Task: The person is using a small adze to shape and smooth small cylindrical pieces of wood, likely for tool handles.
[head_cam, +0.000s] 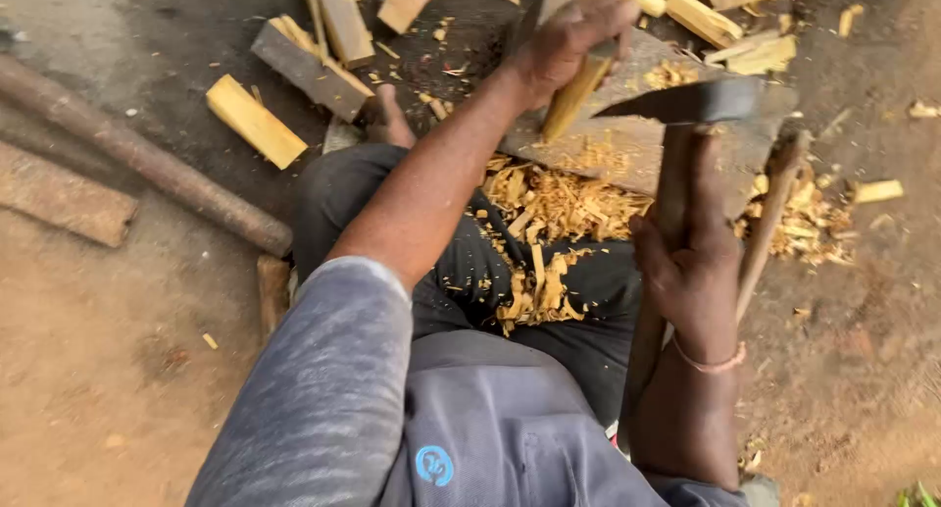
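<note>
A: While the left hand grips the yellow split wood stick upright on the flat grey chopping block, where's the hatchet?

B: The right hand clasps the wooden-handled dark steel hatchet just right of the stick. Keep fingers high; pale shavings crowd the block's near edge.

Grey sleeve, dark trousers, thin wristband
</note>
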